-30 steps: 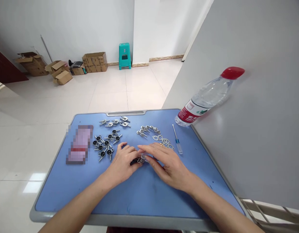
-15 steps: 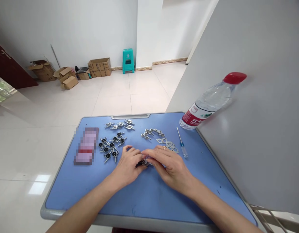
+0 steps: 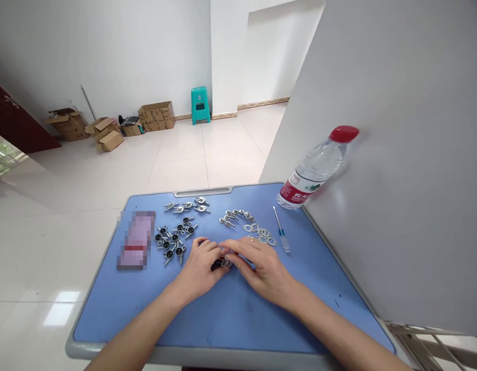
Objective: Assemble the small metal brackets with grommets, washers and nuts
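Note:
Over the middle of the blue table (image 3: pixel 223 319), my left hand (image 3: pixel 202 263) is closed around a small metal part with a dark piece (image 3: pixel 225 262), mostly hidden by the fingers. My right hand (image 3: pixel 257 265) meets it from the other side, thumb and fingers pinched on the same part. Left of my hands lie several metal fittings with round black centres (image 3: pixel 175 237). Behind them are several silver fittings (image 3: pixel 187 205). Beyond my right hand, small metal pieces with pins (image 3: pixel 240 212) form an arc, beside flat oval metal plates (image 3: pixel 264 233).
A clear-handled screwdriver (image 3: pixel 283 241) lies at the right. Behind it a red-capped water bottle (image 3: pixel 315 165) stands near the grey panel (image 3: pixel 408 180). A blurred-out pinkish item (image 3: pixel 137 239) is at the left. Cardboard boxes (image 3: pixel 157 116) and a teal stool (image 3: pixel 200 105) stand by the wall.
The camera view has shifted slightly, so the scene sits a little further left and lower. Both hands keep their hold on the small part, with only slight finger movement.

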`<state>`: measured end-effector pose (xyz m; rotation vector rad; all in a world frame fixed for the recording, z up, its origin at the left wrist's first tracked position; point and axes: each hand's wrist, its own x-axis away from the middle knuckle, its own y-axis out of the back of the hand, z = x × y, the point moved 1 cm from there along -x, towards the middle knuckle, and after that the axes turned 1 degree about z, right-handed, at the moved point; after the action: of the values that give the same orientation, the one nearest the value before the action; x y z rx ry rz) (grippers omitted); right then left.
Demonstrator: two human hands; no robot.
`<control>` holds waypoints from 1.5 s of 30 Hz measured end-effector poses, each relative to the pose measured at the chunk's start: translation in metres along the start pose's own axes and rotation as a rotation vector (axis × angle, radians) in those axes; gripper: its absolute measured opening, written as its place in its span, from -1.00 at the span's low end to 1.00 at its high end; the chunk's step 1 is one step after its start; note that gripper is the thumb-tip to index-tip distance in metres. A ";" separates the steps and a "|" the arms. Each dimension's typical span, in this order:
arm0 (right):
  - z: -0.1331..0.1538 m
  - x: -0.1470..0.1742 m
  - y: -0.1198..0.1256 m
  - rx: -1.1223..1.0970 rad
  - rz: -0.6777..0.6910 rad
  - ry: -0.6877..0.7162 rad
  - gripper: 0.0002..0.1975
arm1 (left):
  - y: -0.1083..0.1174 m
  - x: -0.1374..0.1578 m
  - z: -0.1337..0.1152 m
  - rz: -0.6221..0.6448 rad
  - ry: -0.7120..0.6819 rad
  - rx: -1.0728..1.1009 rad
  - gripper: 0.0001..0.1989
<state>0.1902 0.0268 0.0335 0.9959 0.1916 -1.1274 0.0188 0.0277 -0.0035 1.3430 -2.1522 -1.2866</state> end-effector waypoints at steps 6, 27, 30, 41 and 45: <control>-0.003 -0.002 0.008 -0.131 0.056 -0.028 -0.76 | 0.004 -0.001 0.000 -0.005 -0.035 0.034 -0.94; -0.003 -0.003 -0.001 -0.113 0.063 0.024 -0.85 | -0.005 0.004 0.004 -0.041 -0.022 -0.026 -0.91; -0.004 -0.002 -0.005 -0.117 0.038 0.026 -0.87 | -0.005 0.004 0.002 -0.038 -0.012 -0.036 -0.92; -0.017 0.001 -0.002 -0.150 -0.003 -0.064 -0.85 | -0.001 0.004 0.003 -0.001 0.015 -0.006 -0.94; -0.013 -0.002 -0.001 -0.124 0.016 -0.058 -0.85 | -0.003 0.004 0.005 0.004 0.026 0.018 -0.96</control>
<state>0.1927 0.0377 0.0268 0.8526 0.2046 -1.1149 0.0148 0.0263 -0.0095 1.3543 -2.1532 -1.2448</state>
